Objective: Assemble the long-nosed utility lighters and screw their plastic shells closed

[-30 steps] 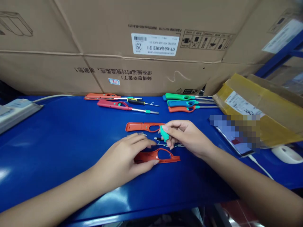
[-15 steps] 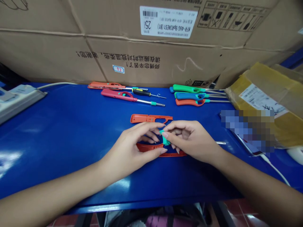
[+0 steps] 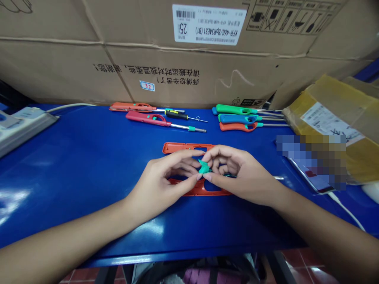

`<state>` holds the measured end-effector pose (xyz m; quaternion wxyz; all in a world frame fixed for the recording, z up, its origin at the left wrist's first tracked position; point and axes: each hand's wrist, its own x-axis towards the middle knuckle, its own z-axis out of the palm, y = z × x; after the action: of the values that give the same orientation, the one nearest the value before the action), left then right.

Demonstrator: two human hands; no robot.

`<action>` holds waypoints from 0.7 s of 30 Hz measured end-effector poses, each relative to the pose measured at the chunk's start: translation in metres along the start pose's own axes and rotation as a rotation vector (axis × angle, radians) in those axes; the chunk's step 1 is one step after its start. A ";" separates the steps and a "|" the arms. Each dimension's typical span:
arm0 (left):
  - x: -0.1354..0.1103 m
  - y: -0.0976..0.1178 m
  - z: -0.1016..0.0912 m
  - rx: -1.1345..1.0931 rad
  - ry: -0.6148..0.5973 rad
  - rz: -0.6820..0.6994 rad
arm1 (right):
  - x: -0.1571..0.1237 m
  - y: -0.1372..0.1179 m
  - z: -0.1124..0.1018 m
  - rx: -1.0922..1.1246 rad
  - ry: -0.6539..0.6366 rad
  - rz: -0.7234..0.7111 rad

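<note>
left hand (image 3: 166, 177) and right hand (image 3: 238, 173) pinched a small green plastic piece (image 3: 204, 167) at their fingertips, near a hollow orange plastic shell (image 3: 194, 192); glossy blue tabletop (image 3: 89, 169) gave open room leftward and toward its front edge.

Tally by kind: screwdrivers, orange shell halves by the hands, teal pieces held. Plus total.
Black-and-yellow screwdriver: 1
Orange plastic shell halves: 2
Small teal plastic piece: 1
Total: 4
</note>
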<state>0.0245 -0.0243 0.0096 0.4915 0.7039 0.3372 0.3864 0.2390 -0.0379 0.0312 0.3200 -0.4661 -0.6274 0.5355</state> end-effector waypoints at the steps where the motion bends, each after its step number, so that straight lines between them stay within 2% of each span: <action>1: 0.000 0.000 0.000 0.003 -0.001 0.004 | 0.000 0.000 0.001 -0.003 -0.009 -0.005; 3: -0.001 0.001 -0.001 0.013 0.008 0.010 | -0.001 0.000 0.002 -0.026 -0.032 -0.028; 5: 0.000 0.002 0.000 0.003 0.039 -0.013 | -0.002 0.001 0.005 -0.123 0.002 -0.120; 9: 0.003 0.006 0.002 -0.146 0.084 -0.145 | -0.003 0.008 0.006 -0.465 0.160 -0.492; 12: 0.005 0.008 0.002 -0.245 0.061 -0.231 | -0.003 0.012 0.003 -0.618 0.170 -0.664; 16: 0.006 0.009 0.001 -0.298 0.031 -0.302 | -0.001 0.014 0.001 -0.671 0.143 -0.686; 21: 0.006 0.009 0.001 -0.323 -0.008 -0.317 | -0.002 0.014 -0.001 -0.578 0.090 -0.620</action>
<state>0.0289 -0.0219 0.0193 0.6540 0.5556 0.3753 0.3504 0.2442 -0.0398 0.0183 0.3489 -0.3487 -0.8477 0.1952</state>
